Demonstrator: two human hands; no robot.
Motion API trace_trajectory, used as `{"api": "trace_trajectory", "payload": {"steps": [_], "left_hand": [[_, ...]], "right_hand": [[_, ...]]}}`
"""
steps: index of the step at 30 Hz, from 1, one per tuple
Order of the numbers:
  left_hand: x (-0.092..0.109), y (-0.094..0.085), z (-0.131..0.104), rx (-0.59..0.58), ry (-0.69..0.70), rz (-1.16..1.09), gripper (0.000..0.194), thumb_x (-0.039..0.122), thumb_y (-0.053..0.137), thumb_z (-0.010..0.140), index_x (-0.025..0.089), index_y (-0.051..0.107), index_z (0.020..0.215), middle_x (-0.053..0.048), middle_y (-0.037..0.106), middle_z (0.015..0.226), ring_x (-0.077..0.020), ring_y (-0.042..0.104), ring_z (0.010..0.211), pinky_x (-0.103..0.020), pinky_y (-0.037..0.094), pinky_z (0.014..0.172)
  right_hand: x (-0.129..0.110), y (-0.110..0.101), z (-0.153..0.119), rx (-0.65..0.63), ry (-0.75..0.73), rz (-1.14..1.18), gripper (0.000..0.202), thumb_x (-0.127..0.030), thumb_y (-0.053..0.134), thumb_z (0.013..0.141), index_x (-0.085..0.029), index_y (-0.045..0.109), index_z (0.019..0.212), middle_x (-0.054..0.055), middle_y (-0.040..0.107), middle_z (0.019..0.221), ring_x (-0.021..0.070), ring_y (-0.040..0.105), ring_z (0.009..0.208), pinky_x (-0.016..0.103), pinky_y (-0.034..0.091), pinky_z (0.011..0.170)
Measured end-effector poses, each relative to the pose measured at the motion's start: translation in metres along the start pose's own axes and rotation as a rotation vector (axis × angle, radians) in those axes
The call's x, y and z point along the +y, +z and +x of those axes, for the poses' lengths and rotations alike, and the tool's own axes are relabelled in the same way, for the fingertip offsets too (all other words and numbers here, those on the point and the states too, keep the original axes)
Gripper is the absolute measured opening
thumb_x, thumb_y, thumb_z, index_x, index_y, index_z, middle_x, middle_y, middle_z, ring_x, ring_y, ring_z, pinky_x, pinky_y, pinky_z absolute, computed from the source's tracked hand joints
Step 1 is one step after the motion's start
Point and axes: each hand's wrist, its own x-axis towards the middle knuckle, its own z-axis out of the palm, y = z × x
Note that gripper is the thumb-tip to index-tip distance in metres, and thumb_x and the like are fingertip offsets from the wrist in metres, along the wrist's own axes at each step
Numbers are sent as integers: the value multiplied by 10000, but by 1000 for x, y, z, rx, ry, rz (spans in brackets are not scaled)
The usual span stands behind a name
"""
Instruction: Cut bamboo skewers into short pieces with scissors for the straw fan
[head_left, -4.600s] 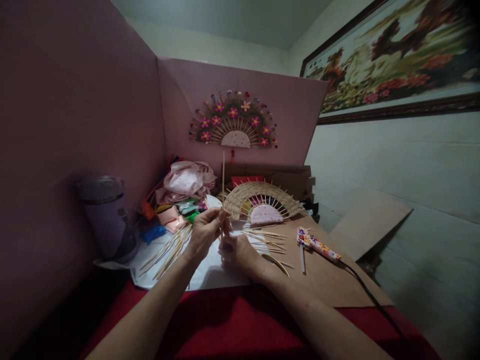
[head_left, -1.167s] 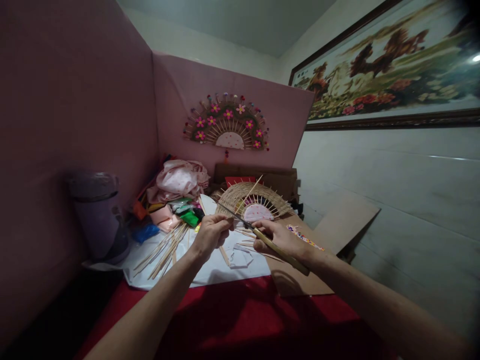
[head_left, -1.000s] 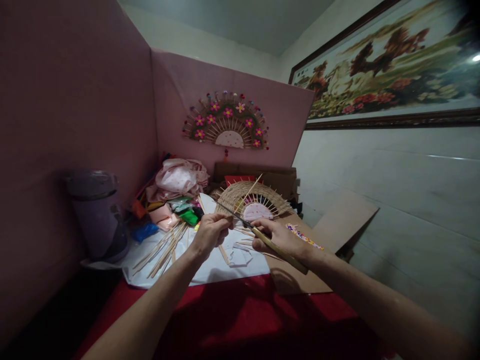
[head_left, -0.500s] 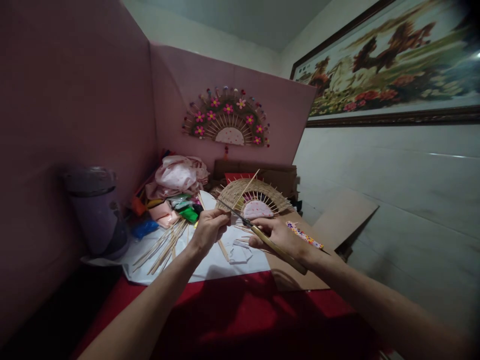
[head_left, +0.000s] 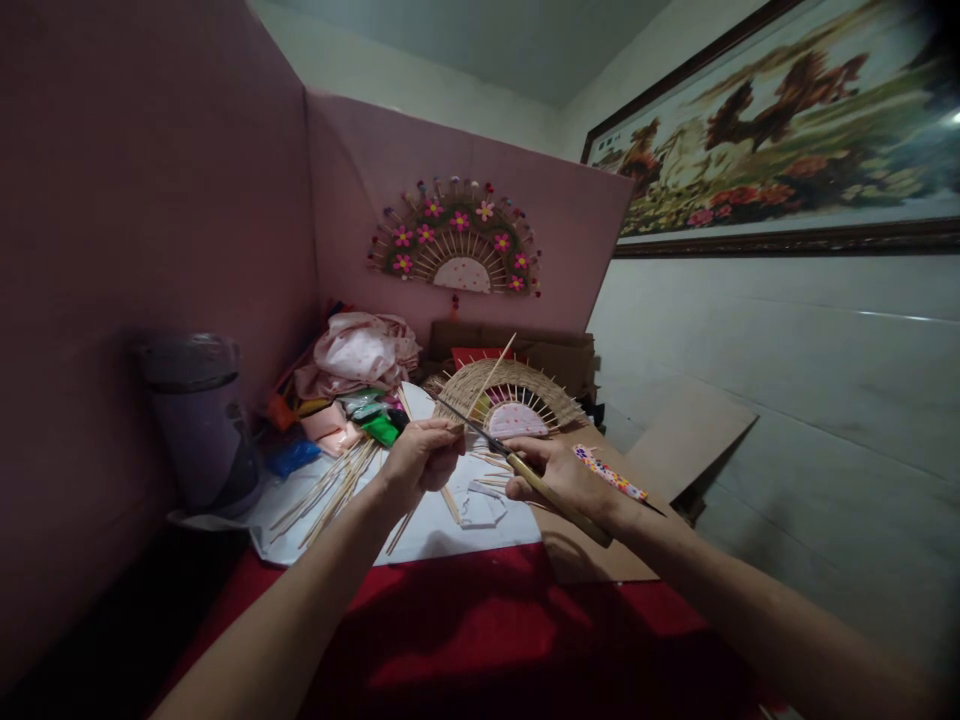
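Between its pinched fingers my left hand point(head_left: 424, 458) holds a thin wooden stick point(head_left: 496, 368), slanting up and to the right. A matching length shows below that hand. My right hand point(head_left: 562, 470) is wrapped round the wooden handle of a knife point(head_left: 555, 500). Its narrow dark blade points up and left and crosses the stick just beyond the left fingers; whether the edge touches the stick I cannot tell. Behind both hands stands a woven half-round fan point(head_left: 551, 385) with stick ribs and a pale dotted centre. Close to my right wrist lies a flower-patterned strip point(head_left: 609, 475).
Loose sticks point(head_left: 334, 505) lie on a white sheet point(head_left: 427, 540) over the red cloth point(head_left: 420, 620). A purple flask point(head_left: 199, 430) stands left. Behind are coloured packets point(head_left: 379, 428) and pink fabric point(head_left: 360, 350). Cardboard point(head_left: 592, 565) lies right; a flowered fan point(head_left: 457, 235) hangs on the pink panel.
My left hand has turned slightly, and a stick length now shows below it. The knife and right hand have barely moved. The view has shifted a little.
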Motion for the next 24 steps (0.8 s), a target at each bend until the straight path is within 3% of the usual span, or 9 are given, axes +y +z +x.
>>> {"api": "trace_trajectory", "payload": {"steps": [7,10,13,18,21,24], "left_hand": [[2,-14,-3,-282,-263,-230,232,265,532,780,145,453,598,90,204,435,-17,133,335,-133,112,313],[1,-17,-4,-390,-282,-270,244,266,486,815,154,449,602,89,178,423,-26,104,322,-144,124,300],[1,-18,-5,-406,-265,-269,250,272,467,826,154,453,606,89,171,422,-26,91,319,-143,130,297],[1,-15,-3,-326,-231,-209,244,287,527,778,159,431,594,90,194,433,-22,117,332,-136,118,309],[-1,-9,0,-180,-110,-89,227,283,583,710,156,446,582,90,227,426,-20,140,340,-143,92,321],[-6,0,2,13,48,110,183,273,583,662,156,474,572,92,242,400,-23,141,334,-166,71,335]], "right_hand": [[3,-1,0,-35,-39,63,618,-494,732,605,-129,590,1082,-35,448,650,113,397,609,239,319,555],[2,0,-2,-45,-35,80,574,-493,739,593,-148,602,1031,-53,408,607,101,372,574,233,300,526],[1,2,-5,-21,-28,59,563,-494,748,575,-154,613,1001,-61,372,583,95,350,552,231,290,507],[1,1,-8,31,-42,-10,521,-473,755,578,-161,637,978,-49,430,601,107,394,578,229,333,532],[-2,-1,-9,52,-64,-48,504,-469,730,619,-167,644,1013,-4,575,755,152,492,701,251,398,623],[-3,-1,-11,45,-34,-86,469,-492,692,659,-166,653,995,20,619,835,189,530,780,276,420,673]]}}
